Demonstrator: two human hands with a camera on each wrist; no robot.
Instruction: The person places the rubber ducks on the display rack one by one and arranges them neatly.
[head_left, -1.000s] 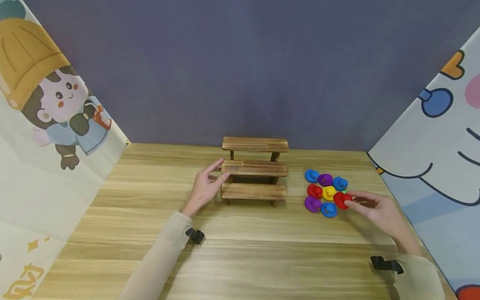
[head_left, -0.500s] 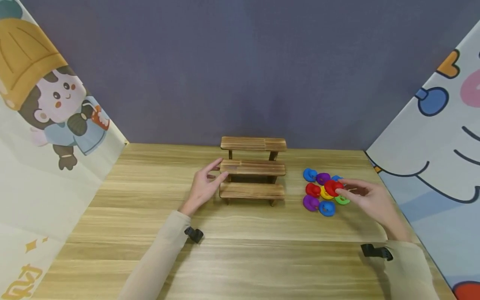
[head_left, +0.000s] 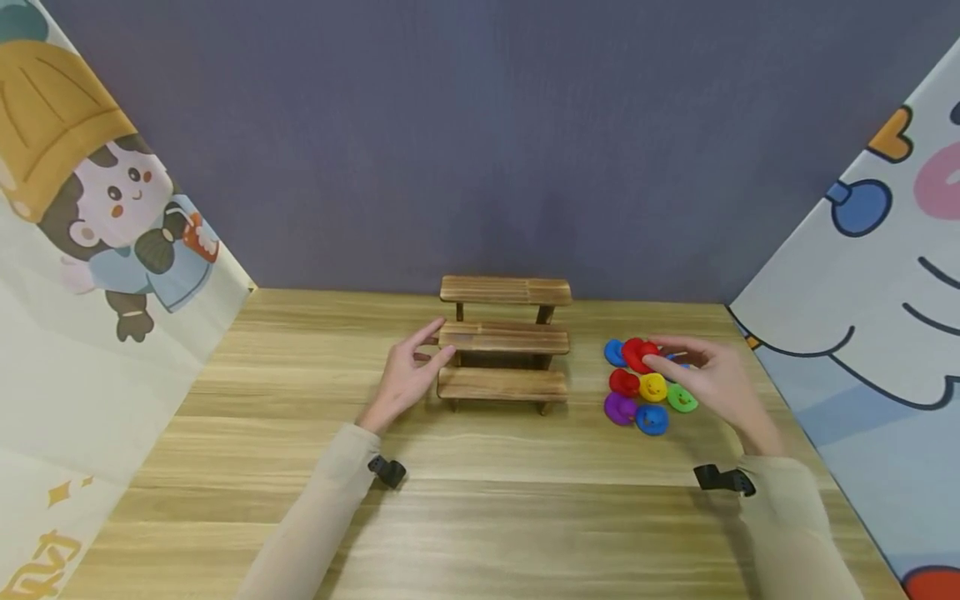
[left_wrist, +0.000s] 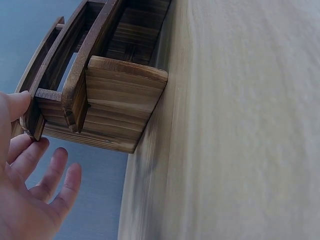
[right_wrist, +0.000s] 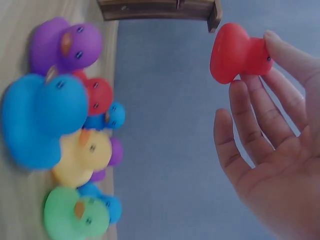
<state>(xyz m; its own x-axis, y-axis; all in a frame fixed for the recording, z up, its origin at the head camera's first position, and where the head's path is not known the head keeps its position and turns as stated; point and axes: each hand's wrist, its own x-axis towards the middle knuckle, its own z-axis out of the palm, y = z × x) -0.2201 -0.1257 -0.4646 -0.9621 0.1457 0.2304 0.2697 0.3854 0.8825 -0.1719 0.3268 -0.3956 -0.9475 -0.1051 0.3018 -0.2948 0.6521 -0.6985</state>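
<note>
Head view: right hand (head_left: 708,377) partly covers a blue rubber duck (head_left: 673,357). Left wrist view: top edge crops three-tier wooden stand (left_wrist: 117,87).

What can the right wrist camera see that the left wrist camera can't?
Only the right wrist view shows the right grip holding a red duck, plus a yellow duck, a green duck and other ducks on the table.

Only the left wrist view shows the left grip, touching the wooden shelf.

Both show the table, the grey-blue wall and part of the wooden shelf.
</note>
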